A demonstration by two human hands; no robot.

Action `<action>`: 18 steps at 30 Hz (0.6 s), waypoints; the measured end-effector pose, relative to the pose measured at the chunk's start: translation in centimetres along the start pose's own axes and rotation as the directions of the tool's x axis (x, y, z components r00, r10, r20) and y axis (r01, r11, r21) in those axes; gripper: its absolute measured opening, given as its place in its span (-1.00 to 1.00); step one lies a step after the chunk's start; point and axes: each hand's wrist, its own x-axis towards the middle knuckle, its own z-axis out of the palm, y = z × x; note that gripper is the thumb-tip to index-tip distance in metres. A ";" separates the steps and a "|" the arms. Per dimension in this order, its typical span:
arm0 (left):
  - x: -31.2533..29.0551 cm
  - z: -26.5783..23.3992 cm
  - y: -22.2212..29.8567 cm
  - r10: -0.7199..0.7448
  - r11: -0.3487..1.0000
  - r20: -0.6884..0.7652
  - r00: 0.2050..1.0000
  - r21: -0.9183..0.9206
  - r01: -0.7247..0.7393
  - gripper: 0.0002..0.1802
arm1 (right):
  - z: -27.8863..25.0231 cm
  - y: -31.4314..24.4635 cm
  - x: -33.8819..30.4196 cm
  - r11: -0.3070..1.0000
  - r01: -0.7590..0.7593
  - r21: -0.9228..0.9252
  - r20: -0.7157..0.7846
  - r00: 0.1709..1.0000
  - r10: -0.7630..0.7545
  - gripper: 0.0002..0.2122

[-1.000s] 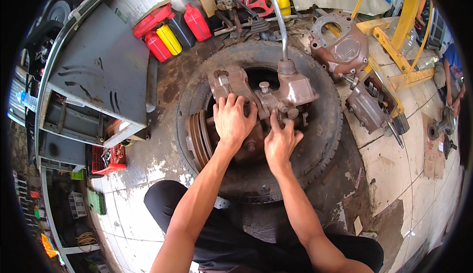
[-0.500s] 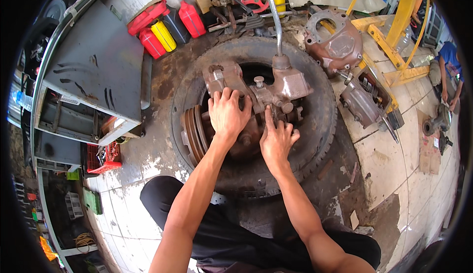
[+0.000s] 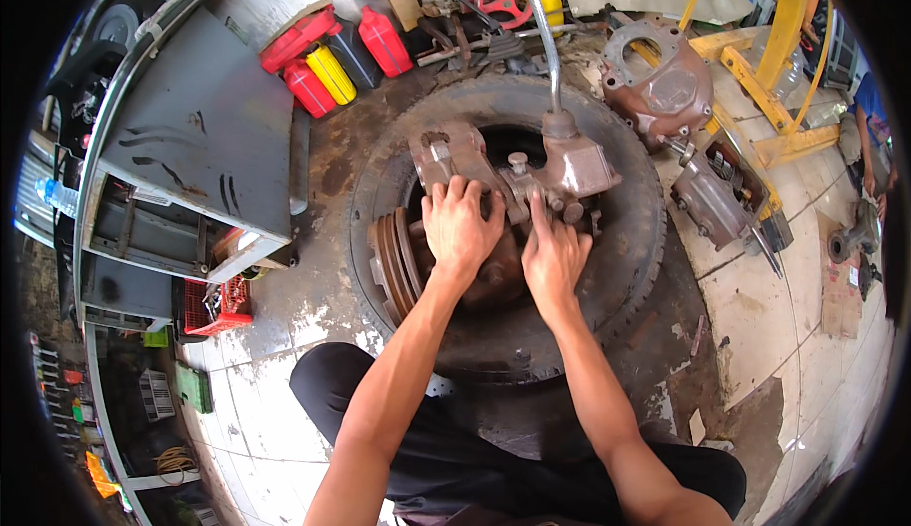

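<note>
At frame centre, the left hand (image 3: 462, 227) has slid up to grip the rusty brake assembly (image 3: 517, 180) lying in the tyre (image 3: 626, 270), while the right hand (image 3: 553, 256) stays open, fingers pressing it, seemingly steadying it.

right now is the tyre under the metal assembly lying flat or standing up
Lying flat. The tyre shows its whole round sidewall on the floor, with the metal assembly resting in its centre.

A dark grey, dusty tyre (image 3: 622, 270) holds a reddish-brown, rust-toned metal assembly (image 3: 531, 180) with a pale silver lever (image 3: 539, 33). Behind sit red canisters (image 3: 306, 61), one yellow canister (image 3: 332, 73), and a red handwheel (image 3: 503, 0). A grey metal cabinet (image 3: 204, 137), a yellow steel frame (image 3: 773, 61) and a red crate (image 3: 213, 303) stand around. The floor (image 3: 802, 289) is stained off-white tile.
</note>
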 end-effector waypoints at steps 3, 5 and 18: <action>0.3 0.0 0.0 -0.018 0.999 0.016 1.000 -0.038 0.018 -0.71 | 0.4 0.6 -1.7 0.999 0.003 0.038 0.039 0.999 -0.005 -0.44; 0.3 -0.1 -0.1 -0.022 1.000 0.010 1.000 -0.020 0.022 -0.71 | -0.3 0.5 0.2 0.997 0.036 0.074 -0.046 0.998 -0.033 -0.46; 0.4 0.0 0.1 -0.009 1.000 -0.013 1.000 -0.008 0.009 -0.72 | -1.0 -0.1 -1.7 0.999 -0.033 0.031 0.128 0.991 0.028 -0.43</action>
